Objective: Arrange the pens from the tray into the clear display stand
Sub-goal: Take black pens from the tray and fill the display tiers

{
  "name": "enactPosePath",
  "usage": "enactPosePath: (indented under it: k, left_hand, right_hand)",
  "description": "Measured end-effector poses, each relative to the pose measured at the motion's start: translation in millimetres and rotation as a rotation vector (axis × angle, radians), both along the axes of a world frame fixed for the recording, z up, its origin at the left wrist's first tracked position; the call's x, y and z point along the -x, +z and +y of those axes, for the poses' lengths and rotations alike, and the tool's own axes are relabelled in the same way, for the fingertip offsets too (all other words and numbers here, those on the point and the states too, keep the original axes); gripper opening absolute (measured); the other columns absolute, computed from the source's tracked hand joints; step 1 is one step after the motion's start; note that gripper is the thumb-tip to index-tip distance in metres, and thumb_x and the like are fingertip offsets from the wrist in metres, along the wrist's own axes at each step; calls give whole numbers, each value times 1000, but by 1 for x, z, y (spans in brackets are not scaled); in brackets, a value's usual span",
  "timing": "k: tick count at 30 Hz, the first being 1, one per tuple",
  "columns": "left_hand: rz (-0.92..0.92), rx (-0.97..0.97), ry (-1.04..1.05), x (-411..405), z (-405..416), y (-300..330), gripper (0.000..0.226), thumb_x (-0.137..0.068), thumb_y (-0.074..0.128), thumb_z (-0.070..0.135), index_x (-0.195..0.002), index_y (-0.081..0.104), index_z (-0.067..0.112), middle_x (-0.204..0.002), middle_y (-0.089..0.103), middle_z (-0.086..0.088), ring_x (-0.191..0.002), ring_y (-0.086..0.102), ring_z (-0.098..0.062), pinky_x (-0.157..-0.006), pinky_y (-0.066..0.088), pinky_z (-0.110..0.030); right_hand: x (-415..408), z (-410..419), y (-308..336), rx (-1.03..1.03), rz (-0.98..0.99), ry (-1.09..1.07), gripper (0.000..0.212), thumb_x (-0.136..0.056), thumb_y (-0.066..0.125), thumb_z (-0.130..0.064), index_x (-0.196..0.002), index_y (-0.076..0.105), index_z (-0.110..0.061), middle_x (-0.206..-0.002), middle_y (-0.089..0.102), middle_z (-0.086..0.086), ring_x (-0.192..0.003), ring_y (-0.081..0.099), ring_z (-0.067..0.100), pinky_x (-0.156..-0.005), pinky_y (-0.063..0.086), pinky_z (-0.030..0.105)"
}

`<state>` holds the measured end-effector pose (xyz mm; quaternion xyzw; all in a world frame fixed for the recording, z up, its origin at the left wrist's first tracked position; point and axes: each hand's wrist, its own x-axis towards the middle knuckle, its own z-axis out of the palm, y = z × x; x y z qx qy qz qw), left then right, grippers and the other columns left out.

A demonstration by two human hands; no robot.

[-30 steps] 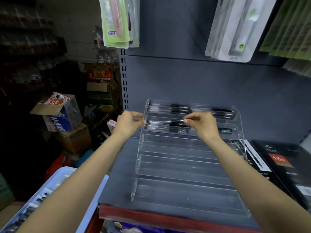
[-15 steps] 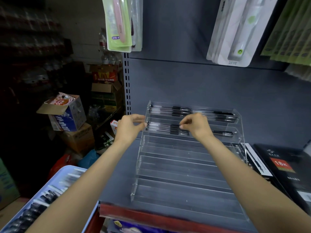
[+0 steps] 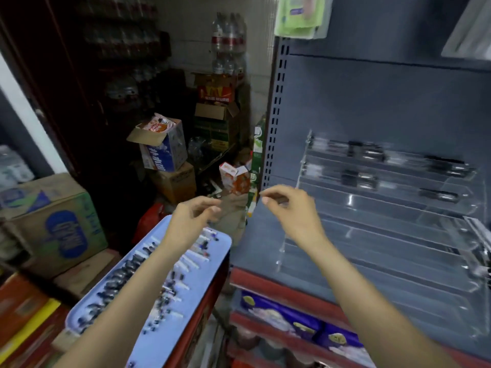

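A person's left hand [image 3: 195, 221] and right hand [image 3: 291, 209] hover between shelf and tray, each grip loosely curled and empty. Pens [image 3: 138, 277] lie scattered across the pale blue tray [image 3: 164, 338], directly beneath the left hand; a few already sit in the top tiers of the clear display stand [image 3: 385, 235] at the shelf's right. Light, stiff and likely slick, each pen is best pinched mid-barrel.
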<state>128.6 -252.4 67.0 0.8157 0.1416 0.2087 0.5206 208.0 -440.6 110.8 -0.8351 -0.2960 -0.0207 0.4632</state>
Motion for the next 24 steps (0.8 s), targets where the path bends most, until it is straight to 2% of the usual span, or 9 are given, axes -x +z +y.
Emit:
enactPosePath:
  k: [3,5,6,9,14,16,20,22,24]
  left_hand:
    - [123,2,24,33,56,-38,17,-93,53,7,-92,66,18,-83,67,4,-64,64,2,-62,47,-12]
    - [206,-28,37,52,96,-62,19,-91,55,7,-89,67,21,-82,69,1,-59,63,4,-66,49,-20]
    - [245,-60,42,60,114,-72,15,-90,57,7,-91,68,18,-81,69,-1,-60,63,2,-66,48,-19]
    - [355,-167,20,78,164,-98,13,-89,60,11,-98,69,10,-87,68,-4,-80,64,-15,-64,41,-18]
    - [524,-295,-148,83,219,-139,29,-95,48,11,-122,60,8,-119,64,-12,-111,59,-27,-90,43,-27]
    - [575,-341,-229,79,229,-150,34,-97,44,9,-130,52,10,-129,58,-13,-117,54,-29,-97,42,-31]
    - [609,-462,-333,64,245,-168,39,-96,45,10,-135,47,11,-137,49,-11,-122,49,-28,-98,40,-30]
    - [601,-514,-383,58,250,-176,36,-96,46,12,-131,51,12,-137,49,-10,-124,47,-26,-100,39,-30]
    - [595,-567,-405,54,253,-181,33,-95,47,14,-128,55,13,-135,49,-7,-126,45,-23,-102,38,-29]
  right_hand:
    - [29,60,-28,76,60,90,18,-92,58,-14,-105,69,-10,-105,69,3,-85,57,5,-70,39,-3]
    - [46,101,-52,146,118,129,21,-93,56,-14,-110,67,-9,-111,69,4,-93,61,10,-78,42,5]
    - [54,121,-65,188,150,137,22,-94,55,-15,-112,66,-9,-114,68,5,-98,62,14,-83,43,11]
    - [74,174,-112,280,282,117,26,-96,51,-12,-119,62,-6,-117,66,12,-105,61,26,-88,44,23]
    - [91,229,-174,437,450,43,33,-98,47,-11,-131,52,-7,-137,53,12,-121,52,29,-103,41,37]
    - [92,240,-191,518,453,-14,36,-99,47,-13,-135,48,-9,-141,48,12,-120,52,31,-102,42,41]
    - [81,256,-210,649,414,-115,37,-98,47,-15,-135,47,-10,-137,48,16,-113,56,33,-94,48,45]
    - [72,261,-215,670,404,-145,31,-97,49,-16,-128,52,-9,-131,50,17,-112,54,34,-91,49,46]
    - [65,265,-219,679,400,-142,19,-95,53,-17,-112,56,-7,-115,54,19,-103,56,35,-86,49,48]
